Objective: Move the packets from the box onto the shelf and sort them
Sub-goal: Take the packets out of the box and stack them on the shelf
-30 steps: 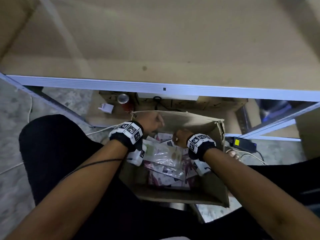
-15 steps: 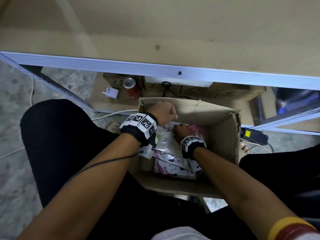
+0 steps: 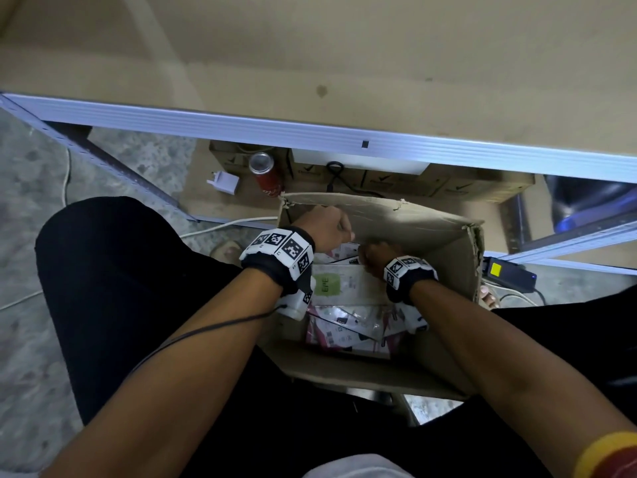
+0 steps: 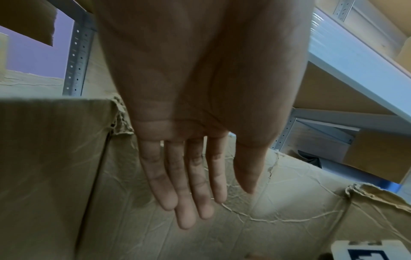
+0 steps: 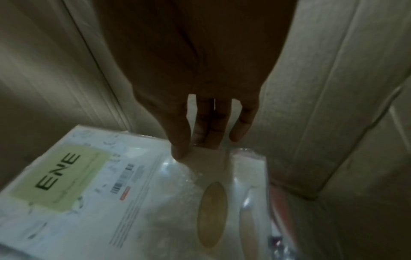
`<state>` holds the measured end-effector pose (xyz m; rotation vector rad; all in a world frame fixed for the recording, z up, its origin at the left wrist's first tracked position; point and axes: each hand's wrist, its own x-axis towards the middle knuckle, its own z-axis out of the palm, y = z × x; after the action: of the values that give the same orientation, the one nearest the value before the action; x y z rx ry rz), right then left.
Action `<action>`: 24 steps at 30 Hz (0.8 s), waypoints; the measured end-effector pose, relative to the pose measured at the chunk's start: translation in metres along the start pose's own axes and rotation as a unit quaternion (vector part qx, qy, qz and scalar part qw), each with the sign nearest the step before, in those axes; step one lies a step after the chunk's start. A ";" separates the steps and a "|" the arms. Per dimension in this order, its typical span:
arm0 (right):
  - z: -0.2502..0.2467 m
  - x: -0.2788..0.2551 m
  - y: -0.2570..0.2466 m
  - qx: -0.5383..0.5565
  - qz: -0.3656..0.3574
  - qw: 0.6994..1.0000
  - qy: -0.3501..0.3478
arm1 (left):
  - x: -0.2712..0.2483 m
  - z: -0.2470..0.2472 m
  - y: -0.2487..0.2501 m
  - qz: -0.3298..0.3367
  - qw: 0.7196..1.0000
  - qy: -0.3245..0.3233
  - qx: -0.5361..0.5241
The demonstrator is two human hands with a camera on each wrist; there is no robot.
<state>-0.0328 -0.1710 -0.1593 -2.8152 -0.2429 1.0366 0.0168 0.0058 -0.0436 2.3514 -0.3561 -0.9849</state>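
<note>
An open cardboard box stands on the floor between my knees, below the bare tan shelf. On top inside lies a white packet with a green "ENE" label, with pink and white packets under it. My left hand hovers near the box's far left corner, fingers straight along the inner wall, holding nothing. My right hand reaches down by the far wall and pinches the white packet's far edge, thumb on top.
Under the shelf's metal front rail stand a red can, a white plug and flat cartons. A black adapter with a yellow label and cables lie right of the box. My black-clad legs flank it.
My right hand has dropped deeper into the box, onto the far edge of the white packet. The left hand has stayed by the far left corner. The view has tilted down.
</note>
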 end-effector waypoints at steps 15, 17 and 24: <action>-0.007 0.006 -0.004 -0.042 -0.009 0.999 0.014 | 0.003 0.003 -0.004 -0.006 1.000 0.007 0.012; -0.012 0.002 -0.003 -0.028 -0.012 0.999 0.019 | 0.004 0.004 -0.005 -0.010 1.000 0.005 0.013; -0.031 -0.029 0.006 0.009 0.002 1.000 0.013 | 0.010 0.004 -0.002 -0.009 1.000 0.009 0.012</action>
<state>-0.0336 -0.1842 -0.1188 -2.8132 -0.2241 0.9964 0.0209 0.0018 -0.0526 2.3871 -0.3421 -0.9735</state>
